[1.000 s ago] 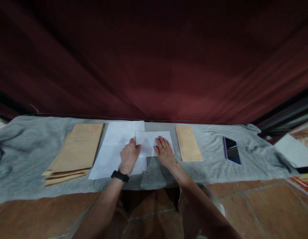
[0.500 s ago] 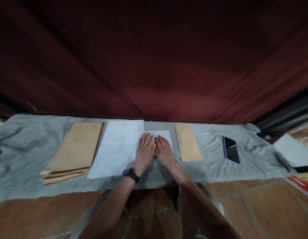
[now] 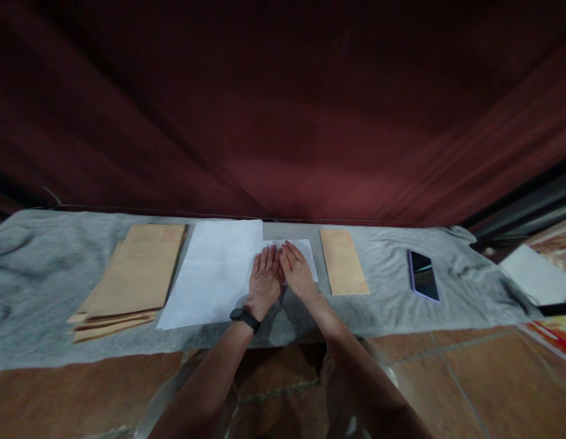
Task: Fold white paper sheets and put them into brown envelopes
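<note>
Pressing flat is where I judge we are: my left hand (image 3: 265, 277) and right hand (image 3: 297, 272) lie side by side, open and palm-down on the folded white sheet (image 3: 305, 256) at the frame's centre, gripping nothing. Next I'd want the crease firm before lifting it toward the single brown envelope (image 3: 343, 261) just right. Red printing on the envelope stack (image 3: 136, 271) at left is unreadable.

Our left hand (image 3: 265, 277) and right hand (image 3: 297, 271) cover most of the folded paper (image 3: 310, 259). We cannot read the envelope stack's (image 3: 132, 277) red print. The frame's right edge crops a white sheet (image 3: 537, 277).
</note>
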Action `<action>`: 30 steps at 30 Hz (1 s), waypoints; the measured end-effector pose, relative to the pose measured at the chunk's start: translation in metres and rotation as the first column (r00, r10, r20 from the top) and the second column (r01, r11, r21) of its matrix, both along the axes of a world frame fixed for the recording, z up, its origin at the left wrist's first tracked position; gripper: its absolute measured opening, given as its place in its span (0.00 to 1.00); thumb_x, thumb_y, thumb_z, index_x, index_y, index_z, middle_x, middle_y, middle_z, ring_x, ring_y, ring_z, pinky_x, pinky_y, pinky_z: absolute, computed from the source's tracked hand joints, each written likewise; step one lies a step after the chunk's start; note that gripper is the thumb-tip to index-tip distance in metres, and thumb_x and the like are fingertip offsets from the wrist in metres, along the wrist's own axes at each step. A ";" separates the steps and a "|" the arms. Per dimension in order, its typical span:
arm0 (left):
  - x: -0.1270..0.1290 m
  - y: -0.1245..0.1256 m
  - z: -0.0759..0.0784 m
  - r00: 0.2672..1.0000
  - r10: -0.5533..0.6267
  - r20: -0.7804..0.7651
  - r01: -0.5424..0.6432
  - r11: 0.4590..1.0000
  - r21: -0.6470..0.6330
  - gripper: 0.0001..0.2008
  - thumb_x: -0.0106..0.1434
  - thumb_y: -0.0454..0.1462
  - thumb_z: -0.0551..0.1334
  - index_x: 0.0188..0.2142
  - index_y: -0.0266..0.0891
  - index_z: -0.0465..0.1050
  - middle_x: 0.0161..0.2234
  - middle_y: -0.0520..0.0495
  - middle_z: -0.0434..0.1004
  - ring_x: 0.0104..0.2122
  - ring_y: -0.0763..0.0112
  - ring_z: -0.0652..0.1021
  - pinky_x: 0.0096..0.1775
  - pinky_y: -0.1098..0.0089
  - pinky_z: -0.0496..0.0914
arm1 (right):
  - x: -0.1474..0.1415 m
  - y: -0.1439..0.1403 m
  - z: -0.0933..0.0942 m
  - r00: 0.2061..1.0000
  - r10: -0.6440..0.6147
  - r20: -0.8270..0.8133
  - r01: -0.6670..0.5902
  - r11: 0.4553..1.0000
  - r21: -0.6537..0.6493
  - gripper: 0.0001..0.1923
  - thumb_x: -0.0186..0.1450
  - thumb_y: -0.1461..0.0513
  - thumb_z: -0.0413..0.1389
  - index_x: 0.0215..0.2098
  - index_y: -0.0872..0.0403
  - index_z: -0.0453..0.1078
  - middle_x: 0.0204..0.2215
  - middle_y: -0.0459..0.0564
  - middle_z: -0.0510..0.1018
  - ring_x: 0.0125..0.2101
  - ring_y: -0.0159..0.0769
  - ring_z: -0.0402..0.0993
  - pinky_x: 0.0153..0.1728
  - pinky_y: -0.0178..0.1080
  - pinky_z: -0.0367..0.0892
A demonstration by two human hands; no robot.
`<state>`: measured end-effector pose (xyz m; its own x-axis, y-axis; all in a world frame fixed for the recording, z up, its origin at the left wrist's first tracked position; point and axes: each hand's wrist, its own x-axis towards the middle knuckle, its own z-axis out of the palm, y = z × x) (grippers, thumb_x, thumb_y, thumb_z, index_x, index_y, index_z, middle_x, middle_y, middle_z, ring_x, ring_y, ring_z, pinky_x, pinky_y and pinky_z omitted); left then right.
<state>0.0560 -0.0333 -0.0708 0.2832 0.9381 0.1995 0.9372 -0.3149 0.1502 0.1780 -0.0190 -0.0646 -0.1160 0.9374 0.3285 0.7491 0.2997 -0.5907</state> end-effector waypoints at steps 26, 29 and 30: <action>-0.029 0.008 -0.008 0.955 0.279 0.106 -0.280 0.960 0.002 0.30 0.70 0.38 0.46 0.67 0.24 0.56 0.69 0.30 0.55 0.70 0.54 0.56 0.68 0.51 0.51 | 0.034 0.008 -0.028 0.899 -0.167 0.405 0.149 0.986 0.077 0.29 0.76 0.54 0.42 0.69 0.64 0.57 0.67 0.62 0.61 0.67 0.49 0.58 0.66 0.52 0.52; -0.033 0.013 -0.001 0.932 0.348 0.097 -0.351 0.937 0.006 0.30 0.70 0.37 0.46 0.66 0.19 0.58 0.68 0.26 0.56 0.70 0.51 0.55 0.69 0.49 0.48 | 0.041 0.007 -0.030 0.894 -0.190 0.405 0.163 0.982 0.100 0.30 0.76 0.54 0.41 0.68 0.65 0.57 0.67 0.64 0.62 0.66 0.50 0.59 0.66 0.53 0.53; -0.032 0.015 0.003 0.927 0.360 0.105 -0.364 0.931 0.018 0.30 0.70 0.37 0.46 0.66 0.19 0.57 0.68 0.26 0.55 0.70 0.51 0.55 0.69 0.48 0.48 | 0.042 0.007 -0.031 0.895 -0.194 0.401 0.166 0.981 0.106 0.30 0.76 0.54 0.40 0.68 0.64 0.57 0.67 0.64 0.62 0.66 0.50 0.59 0.65 0.53 0.54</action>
